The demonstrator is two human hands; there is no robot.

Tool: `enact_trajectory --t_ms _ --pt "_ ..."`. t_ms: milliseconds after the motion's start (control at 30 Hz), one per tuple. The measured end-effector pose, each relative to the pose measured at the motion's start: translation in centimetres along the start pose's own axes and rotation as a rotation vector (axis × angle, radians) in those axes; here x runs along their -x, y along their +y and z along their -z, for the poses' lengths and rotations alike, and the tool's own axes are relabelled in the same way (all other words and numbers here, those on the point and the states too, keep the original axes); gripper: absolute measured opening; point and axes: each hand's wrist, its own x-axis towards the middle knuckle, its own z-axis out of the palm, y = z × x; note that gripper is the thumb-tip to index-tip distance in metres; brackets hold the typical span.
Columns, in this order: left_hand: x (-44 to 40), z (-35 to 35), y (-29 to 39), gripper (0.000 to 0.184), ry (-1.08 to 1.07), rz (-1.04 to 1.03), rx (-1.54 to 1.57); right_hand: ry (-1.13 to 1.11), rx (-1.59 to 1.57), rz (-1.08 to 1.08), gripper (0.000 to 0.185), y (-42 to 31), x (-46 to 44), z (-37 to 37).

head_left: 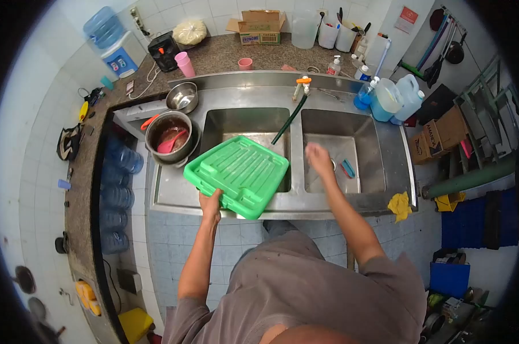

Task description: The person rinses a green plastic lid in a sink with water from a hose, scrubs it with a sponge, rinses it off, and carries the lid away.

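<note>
My left hand (211,202) grips the near edge of a green plastic lid (239,173), which is tilted over the left sink basin (245,123). Over the right basin (369,149) is my right hand (318,157), blurred, its fingers too smeared to make out. A blue and red scrubbing pad (348,168) lies in the right basin, just right of my right wrist. Between the basins stands a tap (303,85) with an orange handle, and a dark green hose (289,119) hangs from it toward the left basin.
Left of the basins sit a pot (169,136) with a red utensil and a steel bowl (182,97). Blue liquid jugs (386,98) stand at the back right. A yellow cloth (400,206) hangs on the front right edge. Behind is a cardboard box (259,28).
</note>
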Motion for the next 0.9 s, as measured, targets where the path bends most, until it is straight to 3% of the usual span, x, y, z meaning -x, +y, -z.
enact_trajectory --t_ms 33,100,133,200,267,333,367,433,467,500,567,633,733,833,900 --pt "-2.0 0.9 -1.2 0.038 -0.030 0.027 -0.010 0.199 0.074 0.172 0.048 -0.8 -4.5 -2.1" --pt "-6.0 3.1 -2.6 0.037 -0.100 0.072 -0.034 0.482 0.197 0.043 0.086 -7.7 -11.3 -5.5" --pt "-7.5 2.7 -3.4 0.038 -0.108 0.112 -0.031 0.638 0.262 0.026 0.092 -8.4 -16.0 -6.6" --pt "-10.2 3.2 -5.7 0.044 -0.127 0.136 -0.089 0.658 0.388 -0.110 0.086 -11.7 -21.9 -7.1" --pt "-11.5 2.2 -5.8 0.048 -0.105 0.112 -0.133 0.658 0.263 -0.318 0.071 -12.5 -26.0 -7.0" --pt "-12.7 3.9 -7.3 0.056 -0.095 0.189 -0.093 0.762 0.248 -0.337 0.049 -12.8 -26.9 -7.7" --pt "-12.0 4.1 -6.0 0.059 -0.111 0.264 -0.052 0.712 0.328 -0.243 0.046 -10.8 -27.6 -7.0" --pt "-10.9 4.2 -5.4 0.061 -0.132 0.298 -0.038 0.514 0.311 -0.268 0.045 -11.7 -26.5 -5.0" --pt "-11.0 4.0 -4.9 0.062 -0.159 0.304 -0.035 0.601 0.330 -0.201 0.044 -10.3 -26.3 -4.7" --pt "-10.9 3.9 -4.4 0.065 -0.136 0.324 -0.022 0.544 0.419 -0.219 0.039 -8.1 -27.0 -3.1" --pt "-11.0 3.5 -4.2 0.071 -0.099 0.355 0.010 0.286 0.403 -0.234 0.025 -8.9 -26.3 -0.7" --pt "-10.9 3.7 -4.8 0.073 -0.071 0.384 0.017 0.014 0.462 -0.281 0.023 -9.4 -26.6 2.5" --pt "-10.3 4.0 -5.5 0.072 -0.078 0.389 0.014 -0.212 0.504 -0.248 0.026 -13.2 -25.2 3.5" --pt "-9.3 3.4 -4.4 0.074 -0.067 0.558 0.028 -0.375 0.927 -0.193 0.041 -13.9 -27.4 5.7" --pt "-9.1 3.8 -3.9 0.073 -0.111 0.666 -0.066 -0.465 0.926 -0.153 0.043 -13.9 -28.0 6.5"
